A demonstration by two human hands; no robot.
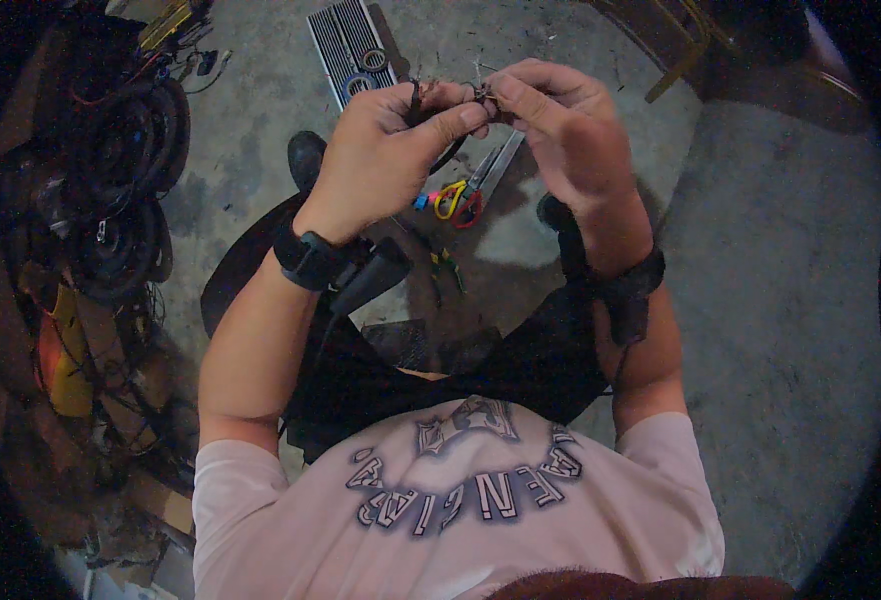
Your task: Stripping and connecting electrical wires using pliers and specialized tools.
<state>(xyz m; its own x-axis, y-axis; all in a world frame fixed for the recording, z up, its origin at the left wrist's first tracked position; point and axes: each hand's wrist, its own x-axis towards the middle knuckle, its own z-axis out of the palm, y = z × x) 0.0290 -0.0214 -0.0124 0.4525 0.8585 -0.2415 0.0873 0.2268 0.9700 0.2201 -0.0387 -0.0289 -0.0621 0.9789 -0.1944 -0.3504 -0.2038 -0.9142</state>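
Note:
My left hand is closed on a thin black cable, which loops over its fingers and hangs down behind the hand. Between the two hands, thin bare wire ends stick out, some of them coppery. My right hand pinches these ends between thumb and forefinger, almost touching the left fingertips. How the strands are joined is too small to tell. Below the hands lie scissors with yellow and red handles on the floor. Nearer to me are green-and-yellow pliers, dim in the shade.
A grey finned metal box with two round parts lies beyond my left hand. Dark coiled cables and round parts are heaped at the left, with a yellow-orange object nearer. Brown metal legs stand at the far right on the concrete floor.

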